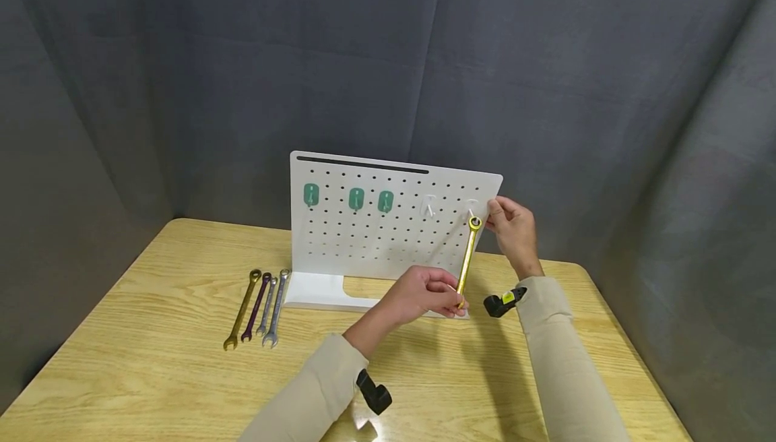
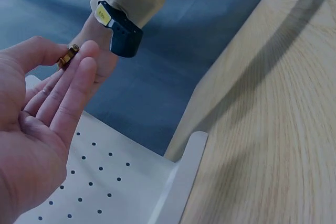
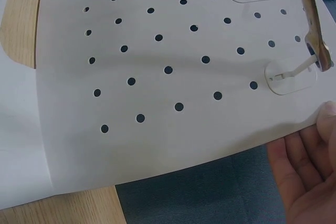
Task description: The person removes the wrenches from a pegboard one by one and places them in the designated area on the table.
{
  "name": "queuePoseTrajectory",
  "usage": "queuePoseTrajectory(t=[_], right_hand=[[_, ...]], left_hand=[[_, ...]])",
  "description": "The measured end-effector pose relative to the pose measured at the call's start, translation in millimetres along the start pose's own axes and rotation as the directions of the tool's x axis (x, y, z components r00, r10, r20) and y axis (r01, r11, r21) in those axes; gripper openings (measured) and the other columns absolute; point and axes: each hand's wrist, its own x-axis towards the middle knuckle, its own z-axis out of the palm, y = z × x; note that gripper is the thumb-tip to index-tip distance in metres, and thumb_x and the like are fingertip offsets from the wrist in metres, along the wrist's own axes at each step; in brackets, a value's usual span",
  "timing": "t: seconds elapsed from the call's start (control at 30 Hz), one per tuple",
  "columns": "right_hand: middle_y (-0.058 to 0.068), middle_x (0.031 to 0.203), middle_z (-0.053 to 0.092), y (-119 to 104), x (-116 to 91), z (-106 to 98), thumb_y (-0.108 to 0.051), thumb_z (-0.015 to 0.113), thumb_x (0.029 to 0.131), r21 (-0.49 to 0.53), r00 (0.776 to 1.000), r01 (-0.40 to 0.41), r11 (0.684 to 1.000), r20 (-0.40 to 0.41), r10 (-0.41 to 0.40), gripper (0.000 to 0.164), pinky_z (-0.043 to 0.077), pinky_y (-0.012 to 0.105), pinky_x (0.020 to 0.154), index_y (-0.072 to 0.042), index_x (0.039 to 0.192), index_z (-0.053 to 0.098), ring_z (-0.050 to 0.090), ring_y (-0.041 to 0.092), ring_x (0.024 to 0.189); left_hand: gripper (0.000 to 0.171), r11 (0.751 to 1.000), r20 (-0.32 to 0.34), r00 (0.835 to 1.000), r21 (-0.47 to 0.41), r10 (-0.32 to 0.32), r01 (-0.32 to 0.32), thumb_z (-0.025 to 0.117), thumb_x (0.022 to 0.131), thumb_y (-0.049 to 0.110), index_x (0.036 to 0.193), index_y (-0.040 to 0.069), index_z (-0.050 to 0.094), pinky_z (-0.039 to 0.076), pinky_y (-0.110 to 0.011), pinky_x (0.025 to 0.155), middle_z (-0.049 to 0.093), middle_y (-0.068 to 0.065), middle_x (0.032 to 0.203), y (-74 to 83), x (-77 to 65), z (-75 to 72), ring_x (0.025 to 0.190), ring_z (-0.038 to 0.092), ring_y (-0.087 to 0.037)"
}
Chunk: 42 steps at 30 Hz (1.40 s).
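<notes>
My left hand (image 1: 421, 292) pinches the lower end of a gold ratcheting combination wrench (image 1: 466, 260) between thumb and fingertips. The wrench stands nearly upright, its ring end at the rightmost white hook (image 1: 471, 207) of the white pegboard (image 1: 461, 180). In the right wrist view, the tip of that hook (image 3: 302, 67) meets the ring of the wrench (image 3: 313, 19); how far it goes in cannot be told. At the board's right edge, my right hand (image 1: 516, 234) grips the panel with thumb in front. The left wrist view shows only the wrench's end (image 2: 68, 56) at the fingertips.
Left of the board's base (image 1: 315, 288) several wrenches lie side by side, among them a gold one (image 1: 244, 307) and a purple one (image 1: 257, 305). Green hooks (image 1: 356, 199) and another white hook (image 1: 429, 206) are on the board. A grey curtain hangs behind the wooden table (image 1: 182, 388).
</notes>
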Motion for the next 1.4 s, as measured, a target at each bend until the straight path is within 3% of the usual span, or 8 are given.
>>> queuePoseTrajectory(t=[0.23,0.5,0.67,0.87,1.0,1.1,1.23,1.4], right_hand=[[0.027,0.115,0.070,0,-1,0,-0.019,0.058,0.107,0.012,1.000,0.010,1.000,-0.001,-0.010,0.035,0.060,0.023,0.083,0.009,0.125,0.067,0.069,0.003,0.090],[0.027,0.115,0.069,1,1,0,-0.019,0.057,0.107,0.021,1.000,0.015,1.000,0.003,-0.015,0.035,0.060,0.026,0.085,0.010,0.124,0.066,0.069,0.003,0.090],[0.027,0.111,0.069,1,1,0,-0.018,0.057,0.107,0.023,1.000,0.012,1.000,0.000,-0.012,0.034,0.060,0.024,0.084,0.010,0.123,0.066,0.069,0.003,0.088],[0.023,0.105,0.070,2,0,0,-0.017,0.057,0.107,0.029,1.000,0.017,0.999,0.002,-0.017,0.033,0.059,0.020,0.082,0.011,0.121,0.067,0.069,0.003,0.086],[0.015,0.100,0.069,2,-1,-1,-0.016,0.058,0.107,0.030,1.000,0.025,0.999,0.004,-0.025,0.032,0.059,0.020,0.082,0.012,0.119,0.067,0.068,0.004,0.085],[0.010,0.097,0.068,1,-1,0,-0.015,0.058,0.107,0.004,1.000,0.015,1.000,-0.006,-0.015,0.030,0.059,0.018,0.080,0.012,0.117,0.067,0.067,0.003,0.085],[0.007,0.095,0.069,0,-1,1,-0.014,0.057,0.107,0.003,1.000,0.012,1.000,-0.013,-0.012,0.029,0.059,0.017,0.079,0.012,0.115,0.067,0.067,0.002,0.084],[0.007,0.097,0.070,1,-1,1,-0.014,0.057,0.107,0.036,1.000,0.030,0.999,-0.001,-0.030,0.031,0.059,0.020,0.081,0.014,0.115,0.066,0.069,0.002,0.085]], left_hand=[[0.022,1.000,-0.007,1.000,0.016,0.005,-0.005,0.066,0.097,-0.003,0.112,-0.018,0.060,0.064,-0.037,0.077,0.068,-0.036,0.105,4.2,-1.3,3.4,0.081,0.075,-0.020],[0.022,1.000,-0.024,1.000,0.031,0.006,-0.005,0.072,0.095,0.003,0.111,-0.011,0.065,0.063,-0.043,0.083,0.076,-0.020,0.098,10.1,-1.0,7.1,0.087,0.075,-0.022],[0.021,0.999,-0.022,1.000,0.034,0.011,-0.011,0.072,0.094,0.002,0.109,-0.011,0.065,0.061,-0.049,0.088,0.074,-0.025,0.102,12.1,-0.3,9.5,0.096,0.074,-0.036],[0.018,0.999,-0.010,1.000,0.035,0.010,-0.010,0.069,0.095,-0.001,0.109,-0.011,0.064,0.062,-0.045,0.086,0.073,-0.026,0.104,10.3,1.6,9.2,0.104,0.069,-0.045],[0.018,0.999,-0.004,1.000,0.041,0.023,-0.023,0.070,0.095,-0.001,0.109,-0.012,0.064,0.062,-0.042,0.085,0.075,-0.023,0.102,10.5,2.6,8.7,0.103,0.070,-0.043],[0.016,0.999,-0.004,1.000,0.045,0.022,-0.022,0.069,0.095,-0.002,0.108,-0.010,0.064,0.062,-0.042,0.085,0.076,-0.018,0.099,12.3,1.7,8.8,0.097,0.074,-0.034],[0.016,0.999,0.004,1.000,0.032,0.023,-0.023,0.070,0.095,-0.002,0.109,-0.009,0.065,0.061,-0.046,0.088,0.077,-0.016,0.098,15.0,-1.1,8.1,0.092,0.075,-0.025],[0.017,0.999,0.013,0.999,0.023,0.034,-0.034,0.070,0.096,-0.001,0.111,-0.007,0.065,0.061,-0.046,0.089,0.076,-0.018,0.101,18.2,-4.8,5.9,0.094,0.075,-0.025]])
